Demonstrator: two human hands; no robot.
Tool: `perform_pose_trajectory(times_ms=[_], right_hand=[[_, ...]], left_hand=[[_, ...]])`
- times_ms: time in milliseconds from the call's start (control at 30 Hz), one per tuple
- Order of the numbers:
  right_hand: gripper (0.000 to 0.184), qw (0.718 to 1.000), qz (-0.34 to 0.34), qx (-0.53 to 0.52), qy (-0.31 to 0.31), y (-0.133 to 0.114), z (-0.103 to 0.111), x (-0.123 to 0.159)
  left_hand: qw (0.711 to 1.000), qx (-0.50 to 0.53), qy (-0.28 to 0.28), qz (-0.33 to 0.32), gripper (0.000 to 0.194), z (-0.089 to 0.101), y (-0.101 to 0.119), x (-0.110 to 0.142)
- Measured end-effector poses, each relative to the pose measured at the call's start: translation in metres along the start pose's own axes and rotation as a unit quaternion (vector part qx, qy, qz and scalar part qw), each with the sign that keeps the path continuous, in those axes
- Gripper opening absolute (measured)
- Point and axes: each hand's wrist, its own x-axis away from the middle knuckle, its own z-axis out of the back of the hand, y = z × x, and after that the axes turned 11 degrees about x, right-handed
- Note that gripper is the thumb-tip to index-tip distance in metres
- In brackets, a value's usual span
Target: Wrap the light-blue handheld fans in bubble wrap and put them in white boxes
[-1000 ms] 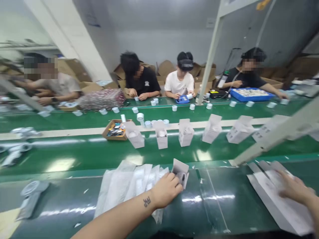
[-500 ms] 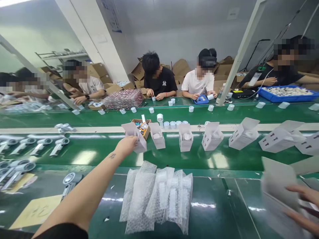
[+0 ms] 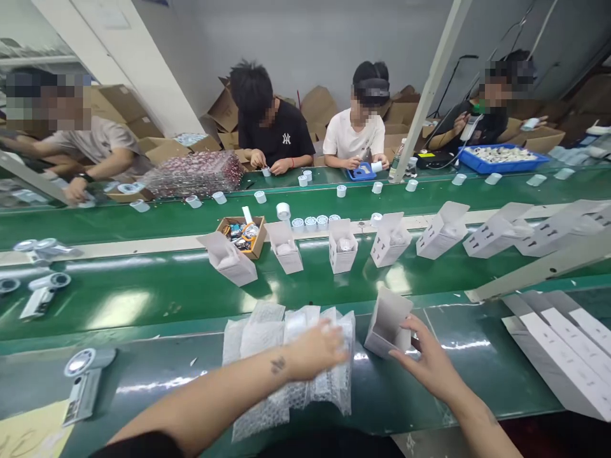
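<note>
My right hand (image 3: 424, 356) grips an open white box (image 3: 382, 324) by its right side, thumb and fingers apart around the wall. The box leans a little, with its lid flap raised. My left hand (image 3: 319, 350) is over a row of bubble wrap pouches (image 3: 265, 340) lying on the near bench. Its fingers are smeared by motion, so I cannot make out whether they touch a pouch. On the green belt beyond, an open white box (image 3: 231, 261) with something white inside stands at the left end of a row of similar boxes.
A stack of white boxes (image 3: 563, 356) lies at the right beside a slanted metal bar (image 3: 539, 273). A grey handheld device (image 3: 88, 381) rests at the left near yellow paper (image 3: 35, 432). A small carton (image 3: 258, 245) of parts sits behind the belt. Several co-workers sit opposite.
My left hand has left the leftmost box on the belt and come back over the pouches. My right hand has brought its box in from the right. The view has shifted.
</note>
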Motion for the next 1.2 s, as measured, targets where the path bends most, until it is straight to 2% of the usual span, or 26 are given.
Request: perform_pose_trajectory(times_ms=[33, 67, 100, 133, 167, 200, 267, 367, 467, 500, 533, 600, 667, 767, 833, 900, 967, 1033, 1067, 1133, 1200], right_hand=[[0.039, 1.0, 0.006, 0.001, -0.007, 0.0, 0.002, 0.0], [0.038, 1.0, 0.01, 0.001, -0.014, 0.0, 0.003, 0.0], [0.038, 1.0, 0.013, 0.0, -0.02, 0.001, 0.005, -0.001], [0.038, 1.0, 0.013, -0.003, -0.025, 0.002, 0.007, -0.001], [0.039, 1.0, 0.009, -0.005, -0.029, 0.004, 0.009, -0.001], [0.04, 0.999, 0.003, -0.008, -0.031, 0.005, 0.011, -0.002], [0.041, 0.999, -0.008, -0.016, -0.027, 0.009, 0.015, -0.003], [0.043, 0.999, 0.0, -0.032, -0.03, 0.014, 0.02, -0.004], [0.048, 0.998, 0.027, -0.047, -0.033, 0.016, 0.02, -0.006], [0.05, 0.998, 0.034, -0.053, -0.031, 0.016, 0.019, -0.007], [0.053, 0.997, 0.038, -0.06, -0.025, 0.015, 0.018, -0.009], [0.057, 0.996, 0.046, -0.079, -0.014, 0.014, 0.017, -0.011], [0.058, 0.994, 0.05, -0.096, -0.012, 0.011, 0.017, -0.015], [0.056, 0.993, 0.062, -0.102, -0.027, 0.007, 0.019, -0.02], [0.056, 0.992, 0.069, -0.093, -0.039, 0.006, 0.021, -0.022], [0.056, 0.993, 0.073, -0.084, -0.048, 0.007, 0.024, -0.023], [0.057, 0.993, 0.07, -0.079, -0.051, 0.008, 0.025, -0.022], [0.058, 0.993, 0.064, -0.084, -0.05, 0.009, 0.024, -0.021], [0.059, 0.993, 0.064, -0.089, -0.048, 0.009, 0.023, -0.02], [0.06, 0.991, 0.074, -0.103, -0.042, 0.008, 0.018, -0.02], [0.062, 0.99, 0.087, -0.108, -0.036, 0.007, 0.012, -0.02]], left_hand=[[0.983, -0.127, -0.061, -0.116, 0.047, -0.015, 0.024, -0.019], [0.935, -0.261, -0.13, -0.2, 0.05, -0.029, 0.044, -0.036], [0.875, -0.37, -0.185, -0.252, 0.051, -0.039, 0.06, -0.05], [0.824, -0.445, -0.221, -0.273, 0.049, -0.046, 0.071, -0.061], [0.791, -0.486, -0.244, -0.279, 0.044, -0.051, 0.077, -0.07], [0.781, -0.497, -0.253, -0.28, 0.039, -0.053, 0.08, -0.076], [0.798, -0.471, -0.251, -0.28, 0.031, -0.049, 0.078, -0.082], [0.844, -0.394, -0.234, -0.28, 0.028, -0.031, 0.062, -0.078], [0.948, -0.202, -0.148, -0.194, 0.019, 0.001, 0.038, -0.064], [0.975, -0.109, -0.118, -0.152, 0.019, 0.013, 0.03, -0.059], [0.989, -0.02, -0.098, -0.111, 0.023, 0.025, 0.022, -0.053], [0.989, 0.099, -0.097, -0.05, 0.032, 0.045, 0.012, -0.046], [0.981, 0.151, -0.119, -0.004, 0.04, 0.055, 0.01, -0.045], [0.967, 0.169, -0.189, 0.042, 0.054, 0.052, 0.017, -0.057], [0.953, 0.162, -0.248, 0.057, 0.054, 0.049, 0.023, -0.068], [0.951, 0.159, -0.254, 0.07, 0.047, 0.058, 0.026, -0.072], [0.963, 0.172, -0.185, 0.099, 0.037, 0.079, 0.029, -0.066], [0.96, 0.226, -0.05, 0.159, 0.025, 0.106, 0.036, -0.054], [0.942, 0.265, 0.034, 0.2, 0.019, 0.119, 0.04, -0.048], [0.874, 0.342, 0.195, 0.283, 0.018, 0.134, 0.051, -0.043], [0.802, 0.38, 0.305, 0.347, 0.02, 0.136, 0.061, -0.048]])
